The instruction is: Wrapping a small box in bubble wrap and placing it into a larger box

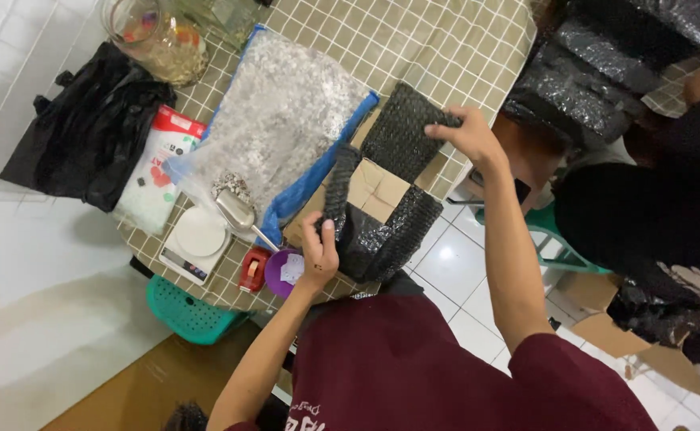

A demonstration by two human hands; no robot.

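A brown cardboard box [375,190] lies on the checked table [438,48], partly wrapped in black bubble wrap [398,132]. My right hand [469,134] grips the far edge of the wrap and holds it over the box's top. My left hand [318,249] pinches a folded strip of the same wrap against the box's near side. The lower part of the box is covered by shiny black wrap [390,235].
A clear bag of white granules on blue plastic [278,120] lies left of the box, with a metal scoop [238,211], a small white scale [198,239], a red tape dispenser [254,267], a purple lid [282,273], a glass jar [158,36] and a black bag [86,132]. Another person in black [645,207] sits right.
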